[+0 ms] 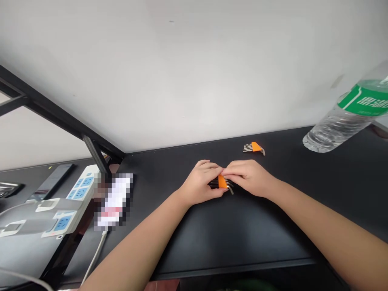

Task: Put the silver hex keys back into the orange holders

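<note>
A hex key set (222, 182) in an orange holder is between my hands, low over the black desk. My left hand (201, 182) grips it from the left, thumb at the near edge and fingers at the far edge. Bent ends of several dark keys stick out on its right. My right hand (248, 176) is closed, its fingertips pinched at the holder's far upper edge; whether they grip the holder or a single key is hidden. Farther back, a second hex key set (255, 147), also in an orange holder, lies on the desk.
A water bottle (342, 121) with a green label stands at the back right by the white wall. To the left lie a plugged-in phone (113, 202), a white power strip (79, 198) with chargers, and a dark phone (53, 182), beyond a black metal frame (60, 117).
</note>
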Demonstrator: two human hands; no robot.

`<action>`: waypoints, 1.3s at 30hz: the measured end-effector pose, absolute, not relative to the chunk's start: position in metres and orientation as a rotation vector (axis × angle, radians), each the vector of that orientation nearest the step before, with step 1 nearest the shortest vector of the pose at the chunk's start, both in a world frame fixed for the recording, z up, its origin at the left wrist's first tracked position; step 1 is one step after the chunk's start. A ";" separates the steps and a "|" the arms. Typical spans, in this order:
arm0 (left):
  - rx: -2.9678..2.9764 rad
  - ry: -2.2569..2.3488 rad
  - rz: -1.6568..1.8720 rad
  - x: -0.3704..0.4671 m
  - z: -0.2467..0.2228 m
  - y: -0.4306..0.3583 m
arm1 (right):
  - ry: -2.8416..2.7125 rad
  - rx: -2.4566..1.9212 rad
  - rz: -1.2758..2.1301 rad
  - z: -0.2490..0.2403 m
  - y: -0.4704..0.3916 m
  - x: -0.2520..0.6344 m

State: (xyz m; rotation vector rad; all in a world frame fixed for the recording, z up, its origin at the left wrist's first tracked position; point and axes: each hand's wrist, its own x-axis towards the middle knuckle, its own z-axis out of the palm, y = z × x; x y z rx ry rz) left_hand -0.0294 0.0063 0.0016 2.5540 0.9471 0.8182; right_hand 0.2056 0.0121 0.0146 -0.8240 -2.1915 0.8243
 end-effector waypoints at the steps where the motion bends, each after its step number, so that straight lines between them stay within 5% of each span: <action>1: 2.558 0.943 0.828 -0.029 0.002 0.006 | -2.103 -0.886 0.970 0.014 0.012 0.203; 6: 2.582 0.938 0.901 -0.030 -0.001 0.008 | -1.542 -0.955 1.668 0.011 0.015 0.194; 11: 2.636 0.871 0.910 -0.029 -0.002 0.010 | -1.414 -0.943 1.888 0.009 0.020 0.193; 13: 2.640 0.867 0.900 -0.029 -0.003 0.012 | -1.565 -1.038 1.762 0.010 0.022 0.197; 18: 2.670 0.956 0.927 -0.033 -0.008 0.017 | -2.176 -1.368 0.551 0.020 0.031 0.222; 20: 2.662 0.999 0.926 -0.033 -0.011 0.018 | -2.294 -1.479 0.363 0.023 0.035 0.232; 34: 2.645 1.090 0.848 -0.035 -0.011 0.017 | -2.545 -1.771 0.378 0.024 0.035 0.231; 39: 2.629 1.131 0.865 -0.034 -0.012 0.017 | -2.474 -1.402 0.557 0.027 0.027 0.222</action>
